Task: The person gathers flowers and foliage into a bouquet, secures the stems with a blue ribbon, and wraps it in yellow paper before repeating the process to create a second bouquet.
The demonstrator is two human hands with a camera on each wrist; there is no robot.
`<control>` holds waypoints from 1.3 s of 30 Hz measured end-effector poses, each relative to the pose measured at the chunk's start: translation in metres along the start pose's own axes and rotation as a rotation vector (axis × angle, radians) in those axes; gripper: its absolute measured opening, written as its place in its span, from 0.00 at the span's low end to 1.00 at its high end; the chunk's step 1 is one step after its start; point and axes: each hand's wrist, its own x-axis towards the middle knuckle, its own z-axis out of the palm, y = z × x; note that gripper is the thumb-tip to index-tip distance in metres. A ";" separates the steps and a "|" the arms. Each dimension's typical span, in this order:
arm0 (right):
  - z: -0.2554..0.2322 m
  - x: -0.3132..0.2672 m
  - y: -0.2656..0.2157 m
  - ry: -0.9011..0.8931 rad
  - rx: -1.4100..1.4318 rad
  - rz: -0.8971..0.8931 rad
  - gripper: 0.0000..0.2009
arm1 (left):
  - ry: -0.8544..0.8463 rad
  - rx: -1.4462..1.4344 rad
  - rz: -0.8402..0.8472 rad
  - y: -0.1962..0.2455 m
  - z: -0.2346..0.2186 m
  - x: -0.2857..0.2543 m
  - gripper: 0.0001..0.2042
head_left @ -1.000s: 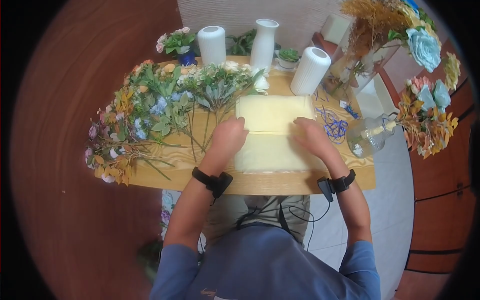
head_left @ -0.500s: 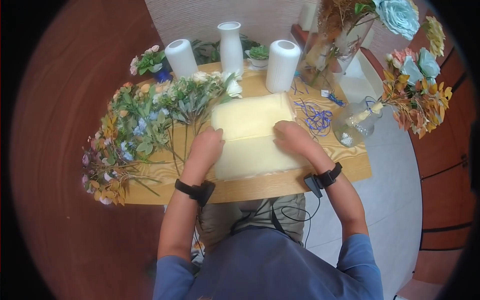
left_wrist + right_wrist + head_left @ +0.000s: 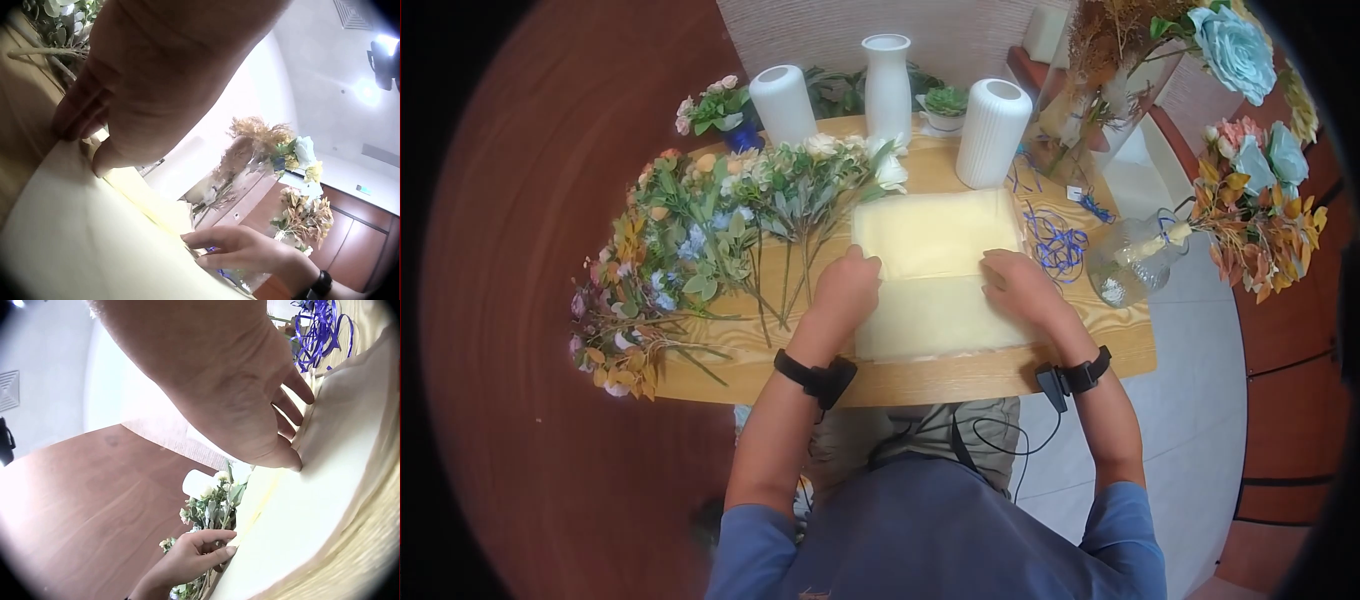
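A stack of pale yellow wrapping paper [image 3: 935,320] lies near the table's front edge, with a crease running from side to side across its middle. At the crease's left end, my left hand [image 3: 847,290] pinches the paper between thumb and fingers. My right hand [image 3: 1025,288] does the same at the right end, its thumb [image 3: 289,456] on the near side and the fingers bent over the crease. The left wrist view shows a thin yellow fold [image 3: 140,203] stretched between both hands. Beyond the crease, the far half of the paper lies flat.
Artificial flowers [image 3: 700,250] with long stems cover the table's left side. Three white vases [image 3: 888,95] stand at the back. Right of the paper lie tangled blue ribbon [image 3: 1055,245] and a tipped glass vase [image 3: 1118,275] holding flowers. A cable hangs from the right wrist strap [image 3: 1085,375].
The head view has shifted and tilted, then swung partly back. Both hands stay at the ends of the crease, and the bright strip along it looks thinner than a second ago.
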 end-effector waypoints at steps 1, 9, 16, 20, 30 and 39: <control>-0.001 -0.001 0.001 0.034 0.000 -0.014 0.12 | 0.000 0.018 -0.003 -0.001 0.002 0.001 0.05; -0.002 0.011 -0.018 -0.057 -0.105 0.058 0.14 | -0.059 -0.039 -0.031 -0.003 -0.003 0.010 0.04; -0.002 0.017 -0.024 -0.007 -0.089 0.100 0.16 | -0.143 -0.035 -0.055 -0.006 -0.011 0.013 0.06; -0.002 0.025 -0.021 -0.036 -0.113 0.137 0.16 | -0.179 -0.049 -0.060 -0.012 -0.006 0.013 0.07; -0.016 -0.001 0.004 0.155 0.035 0.182 0.20 | -0.367 0.154 0.016 0.007 -0.036 0.028 0.13; -0.120 -0.099 0.040 1.048 0.645 0.341 0.17 | -0.016 -0.038 0.390 0.145 -0.060 0.120 0.15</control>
